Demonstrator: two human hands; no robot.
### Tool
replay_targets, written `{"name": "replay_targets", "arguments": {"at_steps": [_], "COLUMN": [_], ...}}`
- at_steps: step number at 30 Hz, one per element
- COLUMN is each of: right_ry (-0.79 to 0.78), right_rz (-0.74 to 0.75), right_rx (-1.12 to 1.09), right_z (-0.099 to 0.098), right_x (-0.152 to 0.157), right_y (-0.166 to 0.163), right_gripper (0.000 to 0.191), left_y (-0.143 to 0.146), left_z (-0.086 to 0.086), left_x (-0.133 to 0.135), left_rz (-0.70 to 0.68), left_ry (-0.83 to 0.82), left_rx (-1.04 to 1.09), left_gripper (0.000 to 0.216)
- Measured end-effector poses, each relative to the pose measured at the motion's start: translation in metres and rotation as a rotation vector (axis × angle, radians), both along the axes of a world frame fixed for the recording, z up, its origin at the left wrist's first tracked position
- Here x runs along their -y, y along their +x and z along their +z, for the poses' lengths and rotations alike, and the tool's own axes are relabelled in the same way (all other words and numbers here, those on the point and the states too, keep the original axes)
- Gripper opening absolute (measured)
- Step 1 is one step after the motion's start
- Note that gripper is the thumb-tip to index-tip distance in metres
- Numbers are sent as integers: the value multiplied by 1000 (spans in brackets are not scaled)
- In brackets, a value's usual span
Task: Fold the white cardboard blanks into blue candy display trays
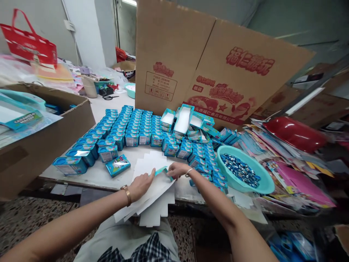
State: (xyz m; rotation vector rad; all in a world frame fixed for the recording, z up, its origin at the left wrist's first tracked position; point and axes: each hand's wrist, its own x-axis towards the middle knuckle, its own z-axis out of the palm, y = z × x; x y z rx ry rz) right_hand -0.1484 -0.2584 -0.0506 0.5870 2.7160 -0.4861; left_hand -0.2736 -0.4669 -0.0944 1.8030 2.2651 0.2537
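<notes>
My left hand [141, 185] and my right hand [176, 169] both pinch a flat, unfolded box blank [163, 171], white with a teal printed edge, at the table's front edge. It lies on top of a fanned stack of white flat blanks [152, 196] that overhangs the table toward my lap. The fingers of both hands are closed on the blank. A single finished teal box [117, 165] lies just left of the stack.
Rows of finished teal boxes [131, 127] cover the white table [95, 174]. A teal bowl [261, 185] of blue-wrapped candies sits right. A large printed carton [212, 62] stands behind, an open cardboard box [35, 149] left, a red tray [296, 133] and paper piles right.
</notes>
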Motion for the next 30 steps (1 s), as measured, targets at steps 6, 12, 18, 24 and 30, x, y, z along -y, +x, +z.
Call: {"name": "replay_targets", "arguments": {"at_steps": [6,12,18,24,30], "right_ry": [15,337,427,398,271], "right_rz": [231,502,589,594,457], "right_rx": [-239,-77,-71,-72,5], "right_z": [3,-14,-23,-26,-15], "right_x": [12,43,43,48,61], "right_y": [-19,-33,-19,-14,-40], "right_gripper": [38,22,21,19,21], "left_y": [-1,-44,-37,-38,-48], "left_z": [-5,4,-1,-6,-5], "left_x": [3,24,21,14,2], "left_rz": [-4,-54,-18,-129,-330], "left_ry": [48,13,-110,-81,-57], "left_rx": [-53,175,-71,-66,-134], "left_gripper": [60,36,32,26,19]}}
